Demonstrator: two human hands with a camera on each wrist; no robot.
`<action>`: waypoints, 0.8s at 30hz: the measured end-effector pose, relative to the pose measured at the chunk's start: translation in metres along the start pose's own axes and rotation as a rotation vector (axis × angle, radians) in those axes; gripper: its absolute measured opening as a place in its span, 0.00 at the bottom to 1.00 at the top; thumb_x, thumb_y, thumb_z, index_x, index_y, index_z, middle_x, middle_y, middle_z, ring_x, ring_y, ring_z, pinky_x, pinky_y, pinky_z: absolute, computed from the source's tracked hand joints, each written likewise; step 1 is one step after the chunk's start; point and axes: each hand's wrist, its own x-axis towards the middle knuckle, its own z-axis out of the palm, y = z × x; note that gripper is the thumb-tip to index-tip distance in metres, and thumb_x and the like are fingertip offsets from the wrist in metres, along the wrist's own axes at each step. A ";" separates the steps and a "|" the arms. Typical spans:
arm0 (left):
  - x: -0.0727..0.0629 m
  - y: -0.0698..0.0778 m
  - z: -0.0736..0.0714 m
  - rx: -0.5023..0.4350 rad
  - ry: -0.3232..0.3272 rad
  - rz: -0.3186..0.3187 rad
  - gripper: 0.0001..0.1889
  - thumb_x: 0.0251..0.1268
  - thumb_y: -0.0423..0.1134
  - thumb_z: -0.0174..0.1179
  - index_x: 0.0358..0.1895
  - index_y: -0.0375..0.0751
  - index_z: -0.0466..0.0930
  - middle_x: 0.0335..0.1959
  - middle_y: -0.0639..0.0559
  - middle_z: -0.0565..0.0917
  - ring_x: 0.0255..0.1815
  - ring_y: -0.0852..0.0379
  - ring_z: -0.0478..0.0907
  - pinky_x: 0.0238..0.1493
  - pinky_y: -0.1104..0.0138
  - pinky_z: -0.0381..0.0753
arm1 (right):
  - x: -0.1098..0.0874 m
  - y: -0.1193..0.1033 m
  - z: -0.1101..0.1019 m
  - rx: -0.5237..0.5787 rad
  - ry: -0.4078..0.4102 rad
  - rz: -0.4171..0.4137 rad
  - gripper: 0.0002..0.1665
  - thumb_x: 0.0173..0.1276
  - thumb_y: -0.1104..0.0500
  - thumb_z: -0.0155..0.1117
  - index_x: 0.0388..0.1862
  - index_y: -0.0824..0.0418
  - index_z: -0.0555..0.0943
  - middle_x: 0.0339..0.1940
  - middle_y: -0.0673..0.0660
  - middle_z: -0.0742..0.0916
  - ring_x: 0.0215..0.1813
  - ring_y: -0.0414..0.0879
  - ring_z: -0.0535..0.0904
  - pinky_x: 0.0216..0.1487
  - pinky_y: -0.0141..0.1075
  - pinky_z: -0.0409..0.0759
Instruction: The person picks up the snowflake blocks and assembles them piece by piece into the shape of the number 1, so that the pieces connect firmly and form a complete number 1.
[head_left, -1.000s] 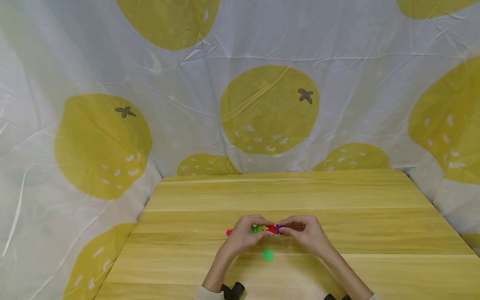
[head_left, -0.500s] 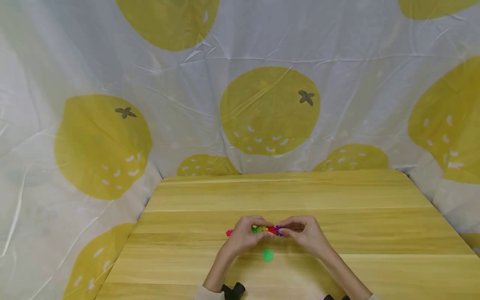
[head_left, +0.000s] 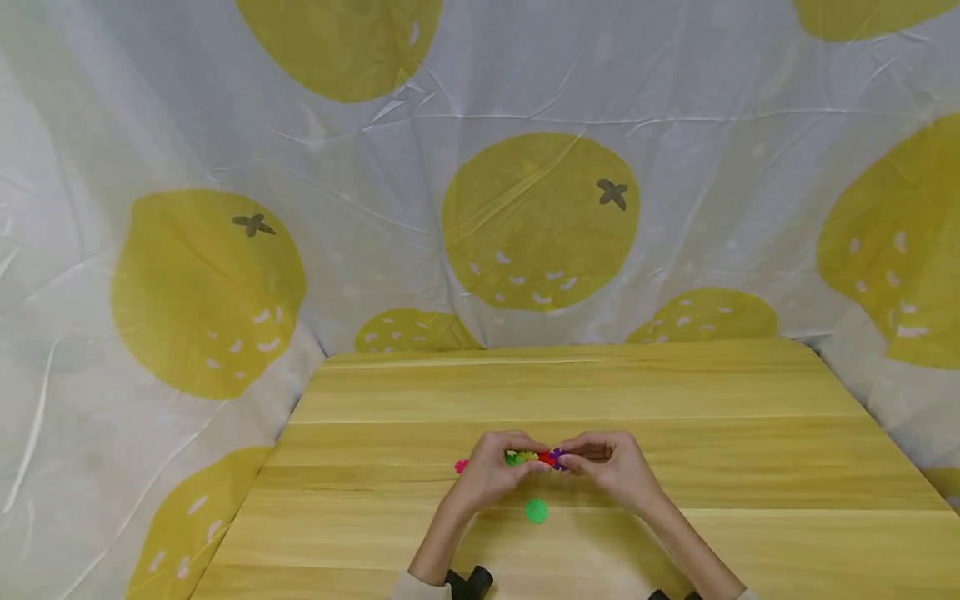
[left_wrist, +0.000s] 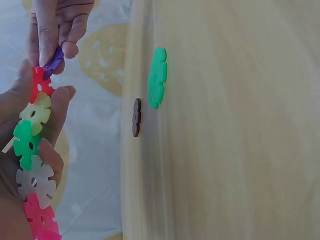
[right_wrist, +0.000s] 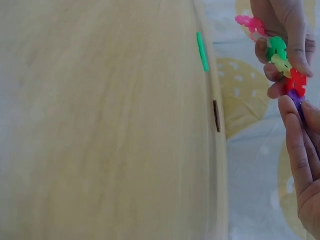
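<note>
A chain of notched plastic snowflake discs lies across my left hand (head_left: 489, 473), its fingers and thumb holding it near the red disc (left_wrist: 37, 76). Behind the red come a yellow disc (left_wrist: 43, 116), a green disc (left_wrist: 22, 141), a whitish disc (left_wrist: 44, 176) and pink discs (left_wrist: 36, 206), the pink end sticking out past the hand. Between thumb and fingers, my right hand (head_left: 617, 472) pinches a purple disc (left_wrist: 53, 61) against the red one. Whether their slots are fully joined is hidden by fingertips. A loose green disc (head_left: 536, 511) lies on the table nearer to me.
On the wooden table (head_left: 720, 467), a dark brown disc (left_wrist: 136, 119) appears edge-on in both wrist views; the hands hide it in the head view. Behind the table hangs a white cloth (head_left: 705, 208) printed with yellow fruit.
</note>
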 end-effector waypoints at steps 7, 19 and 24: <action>-0.002 -0.002 -0.005 0.039 -0.039 -0.064 0.11 0.67 0.45 0.70 0.49 0.47 0.91 0.46 0.55 0.92 0.52 0.58 0.86 0.58 0.64 0.83 | 0.000 0.003 0.002 0.009 -0.024 0.001 0.13 0.71 0.64 0.70 0.49 0.71 0.86 0.43 0.70 0.91 0.40 0.52 0.92 0.46 0.49 0.88; -0.004 -0.005 -0.015 0.016 -0.126 -0.121 0.12 0.71 0.49 0.68 0.50 0.50 0.91 0.51 0.54 0.91 0.56 0.55 0.85 0.46 0.69 0.83 | 0.001 0.003 0.001 0.114 -0.133 0.074 0.19 0.76 0.64 0.64 0.58 0.77 0.80 0.46 0.75 0.89 0.43 0.48 0.92 0.48 0.48 0.88; -0.005 -0.004 -0.018 0.026 -0.115 -0.111 0.11 0.71 0.47 0.68 0.50 0.50 0.91 0.50 0.54 0.91 0.54 0.56 0.85 0.44 0.69 0.82 | 0.001 0.004 0.003 0.189 -0.138 0.091 0.22 0.75 0.64 0.64 0.60 0.80 0.77 0.45 0.72 0.89 0.43 0.48 0.92 0.48 0.46 0.89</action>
